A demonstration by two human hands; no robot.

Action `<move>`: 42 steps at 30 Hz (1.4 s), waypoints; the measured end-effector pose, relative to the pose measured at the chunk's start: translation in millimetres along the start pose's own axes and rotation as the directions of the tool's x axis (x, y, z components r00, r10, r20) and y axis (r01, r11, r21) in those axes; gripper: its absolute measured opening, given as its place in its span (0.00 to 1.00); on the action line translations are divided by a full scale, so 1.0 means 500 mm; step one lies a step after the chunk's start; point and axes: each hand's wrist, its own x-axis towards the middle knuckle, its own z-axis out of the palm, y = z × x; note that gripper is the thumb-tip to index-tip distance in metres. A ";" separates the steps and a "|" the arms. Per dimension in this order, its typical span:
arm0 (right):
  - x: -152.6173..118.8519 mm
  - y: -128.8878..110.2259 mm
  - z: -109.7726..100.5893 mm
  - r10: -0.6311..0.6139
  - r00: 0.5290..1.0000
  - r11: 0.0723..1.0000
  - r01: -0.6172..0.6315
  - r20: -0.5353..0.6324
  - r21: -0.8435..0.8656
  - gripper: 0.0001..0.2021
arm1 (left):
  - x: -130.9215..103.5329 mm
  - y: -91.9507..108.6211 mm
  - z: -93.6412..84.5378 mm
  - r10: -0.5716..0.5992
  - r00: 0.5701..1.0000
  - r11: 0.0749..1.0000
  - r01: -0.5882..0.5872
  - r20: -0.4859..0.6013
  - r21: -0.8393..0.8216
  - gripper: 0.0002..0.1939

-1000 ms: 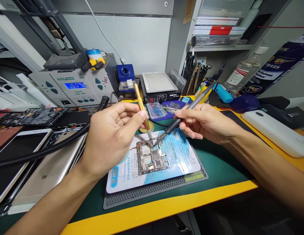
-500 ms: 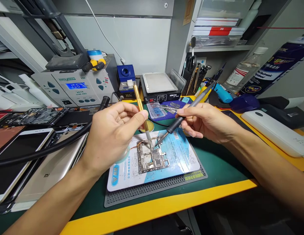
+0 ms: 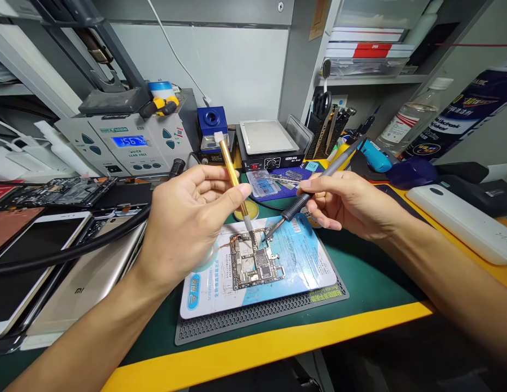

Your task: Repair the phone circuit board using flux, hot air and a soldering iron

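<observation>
My left hand [image 3: 191, 223] pinches a gold pen-shaped tool [image 3: 228, 160] between thumb and fingers. Its knurled silver collar and narrow grey tip point down at the upper part of a phone circuit board [image 3: 259, 265]; the kind of tip is too small to tell. A soldering iron [image 3: 296, 207] is gripped pen-like in my right hand [image 3: 343, 204], its tip at the board's upper edge, close to the other tool's tip. Whether either tip touches is unclear. Beneath the board lies a white and blue printed card [image 3: 306, 267], resting on a grey honeycomb mat [image 3: 245, 322].
A hot-air station [image 3: 126, 144] with a thick black hose [image 3: 73, 256] occupies the left, beside several phones. A round yellow tin [image 3: 252, 210] sits just behind the board. Farther back are a heating plate [image 3: 268, 137] and a tool holder [image 3: 322, 130]. A white device [image 3: 457, 223] lies right.
The view has shifted slightly. The gold tool leans more to the left at its top, and its tip sits a little lower over the board. The soldering iron stays close beside it.
</observation>
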 end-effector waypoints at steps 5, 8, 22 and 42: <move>-0.005 -0.002 0.003 -0.005 1.000 0.999 0.006 0.026 -0.032 0.16 | 0.001 0.001 0.005 0.018 1.000 1.000 -0.018 0.007 0.024 0.09; -0.005 -0.001 0.006 -0.004 1.000 0.998 0.005 0.025 -0.059 0.17 | 0.001 0.000 0.007 0.036 0.999 0.998 -0.036 0.000 0.041 0.10; -0.005 0.001 0.008 -0.004 1.000 0.996 0.006 0.023 -0.089 0.21 | -0.001 0.001 0.008 0.057 0.997 0.993 -0.062 0.061 0.096 0.08; -0.011 0.005 0.014 -0.074 0.997 0.986 0.070 -0.017 -0.154 0.19 | 0.005 -0.001 0.017 0.088 0.995 0.988 -0.093 0.042 0.121 0.11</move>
